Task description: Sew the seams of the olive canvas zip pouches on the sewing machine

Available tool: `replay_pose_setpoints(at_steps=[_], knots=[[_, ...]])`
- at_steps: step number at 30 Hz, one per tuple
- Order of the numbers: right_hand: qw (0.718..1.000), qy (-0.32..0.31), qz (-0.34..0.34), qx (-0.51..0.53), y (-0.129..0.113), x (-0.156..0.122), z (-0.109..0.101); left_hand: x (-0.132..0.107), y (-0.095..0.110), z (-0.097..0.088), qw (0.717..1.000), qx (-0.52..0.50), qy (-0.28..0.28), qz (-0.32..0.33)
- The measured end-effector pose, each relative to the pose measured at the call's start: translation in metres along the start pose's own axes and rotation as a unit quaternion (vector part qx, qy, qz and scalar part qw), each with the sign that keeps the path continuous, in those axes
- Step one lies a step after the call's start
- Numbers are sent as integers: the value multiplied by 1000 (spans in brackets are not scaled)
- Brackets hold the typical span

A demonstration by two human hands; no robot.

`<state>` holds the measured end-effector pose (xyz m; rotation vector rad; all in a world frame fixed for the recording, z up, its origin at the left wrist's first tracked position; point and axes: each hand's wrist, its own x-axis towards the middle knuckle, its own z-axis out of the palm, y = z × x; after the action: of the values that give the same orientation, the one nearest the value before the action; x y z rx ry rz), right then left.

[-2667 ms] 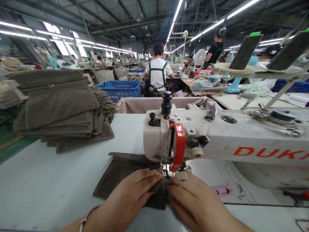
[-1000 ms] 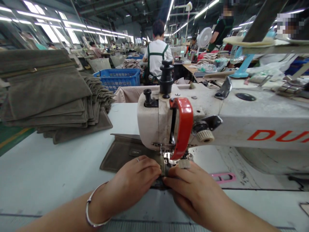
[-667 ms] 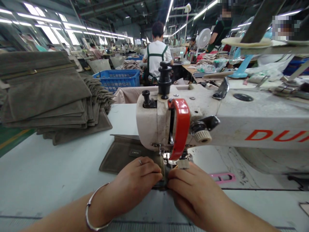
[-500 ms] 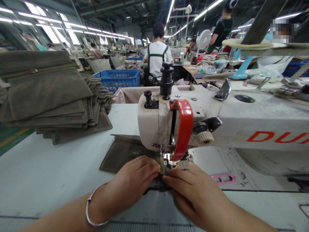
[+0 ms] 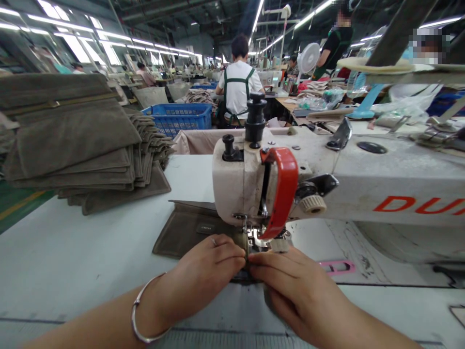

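Observation:
A dark olive-brown fabric piece (image 5: 185, 232) with a small label lies flat under the head of a white sewing machine (image 5: 232, 184). With fingers bent and pressed together, my left hand (image 5: 207, 271) grips the fabric's near right edge, just in front of the presser foot (image 5: 256, 235). A ring and a silver bangle are on this hand and wrist. My right hand (image 5: 301, 286) is closed on the same edge from the right, its fingertips close to the left ones. The fingers hide part of the edge. A red guard (image 5: 285, 194) curves down beside the needle area.
A tall stack of similar brown fabric pieces (image 5: 72, 131) stands on the left of the white table (image 5: 90, 261). A pink slotted piece (image 5: 337, 267) lies right of my right hand. Behind the machine are a blue crate (image 5: 178, 118) and a person in a white shirt (image 5: 238, 87).
The fabric's near edge has shifted slightly away toward the presser foot, and both hands stay closed on it. The whole view has moved a little, setting the machine slightly further right.

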<state>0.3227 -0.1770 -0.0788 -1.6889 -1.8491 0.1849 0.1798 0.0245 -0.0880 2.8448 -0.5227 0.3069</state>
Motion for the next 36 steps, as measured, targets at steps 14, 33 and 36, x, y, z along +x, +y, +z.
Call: replay_pose_setpoints(at_steps=[14,33,36], knots=[[996,32,-27,-81,-1,4,3,-4,-1,-9,999,5,-5,42],[983,34,48,-175,14,6,23,25,-34,-14,1000,1,18,2],[983,31,55,-172,14,10,22,28,-40,-11,999,13,36,-4]])
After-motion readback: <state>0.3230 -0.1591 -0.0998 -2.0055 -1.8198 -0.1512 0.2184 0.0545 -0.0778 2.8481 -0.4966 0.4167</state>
